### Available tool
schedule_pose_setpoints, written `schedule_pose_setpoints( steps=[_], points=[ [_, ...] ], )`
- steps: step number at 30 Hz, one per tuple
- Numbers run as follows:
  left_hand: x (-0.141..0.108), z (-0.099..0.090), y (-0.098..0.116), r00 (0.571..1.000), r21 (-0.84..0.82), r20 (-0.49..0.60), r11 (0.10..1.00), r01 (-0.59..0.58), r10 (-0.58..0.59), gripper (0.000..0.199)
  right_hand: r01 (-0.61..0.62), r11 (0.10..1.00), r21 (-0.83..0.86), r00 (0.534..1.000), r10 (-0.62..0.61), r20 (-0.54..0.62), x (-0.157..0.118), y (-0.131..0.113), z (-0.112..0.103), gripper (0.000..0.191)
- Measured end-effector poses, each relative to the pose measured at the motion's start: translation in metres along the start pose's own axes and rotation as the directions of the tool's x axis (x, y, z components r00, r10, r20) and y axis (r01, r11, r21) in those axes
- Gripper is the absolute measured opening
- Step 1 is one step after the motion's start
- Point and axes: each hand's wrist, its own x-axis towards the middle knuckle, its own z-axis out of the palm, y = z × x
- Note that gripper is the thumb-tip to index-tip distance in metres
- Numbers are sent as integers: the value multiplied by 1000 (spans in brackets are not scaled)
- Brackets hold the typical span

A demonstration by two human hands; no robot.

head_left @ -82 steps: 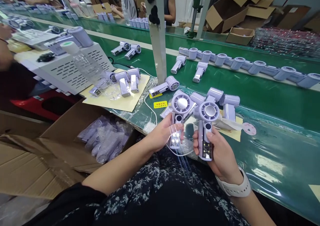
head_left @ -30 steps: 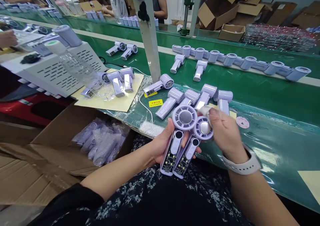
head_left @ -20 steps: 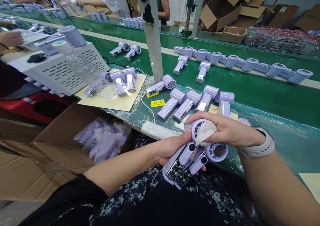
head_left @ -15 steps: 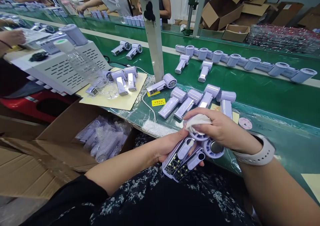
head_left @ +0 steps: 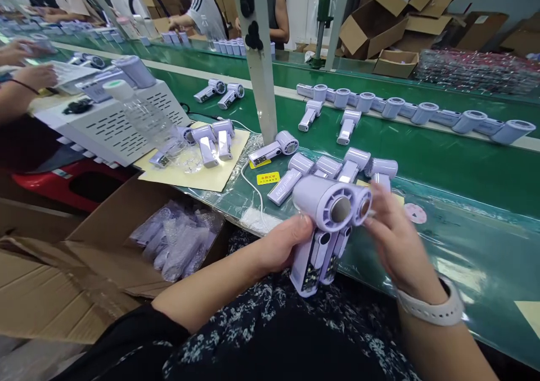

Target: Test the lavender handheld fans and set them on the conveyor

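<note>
You hold two lilac handheld fans side by side, off the bench and in front of your lap. Your left hand is closed around their necks, thumb against the nearer fan; the farther fan sits just behind it, toward your right. Both handles point down, with a bare circuit board showing on the nearer one. Your right hand is blurred, its curved fingers at the farther fan's head; you cannot tell from this view whether they touch it or pinch anything.

The step in hand looks like close handling of the pair at their heads. The next move seems to call for a steady left grip, a light right hand and no fingertip on the open boards.

Mind the edges: the handle ends hang near the workbench's front edge and could knock it. Four loose fans lie right behind the pair, so reaching forward is tight. To the left come a white cable, a metal post and, lower down, a cardboard box. The widest room for your right hand is over the glossy bench on its own side.
</note>
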Motion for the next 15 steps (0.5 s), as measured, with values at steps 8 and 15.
schedule_pose_setpoints(
  steps=[8, 15],
  points=[
    [20, 12, 13, 958, 110, -210, 978, -175, 195, 55, -147, 875, 462, 987, 160, 11, -14, 3, 18, 35],
    [11, 7, 36, 990, -82, -132, 996, 34, -44, 47, -283, 655, 701, 945, 316, 86, -18, -13, 10, 55]
  ],
)
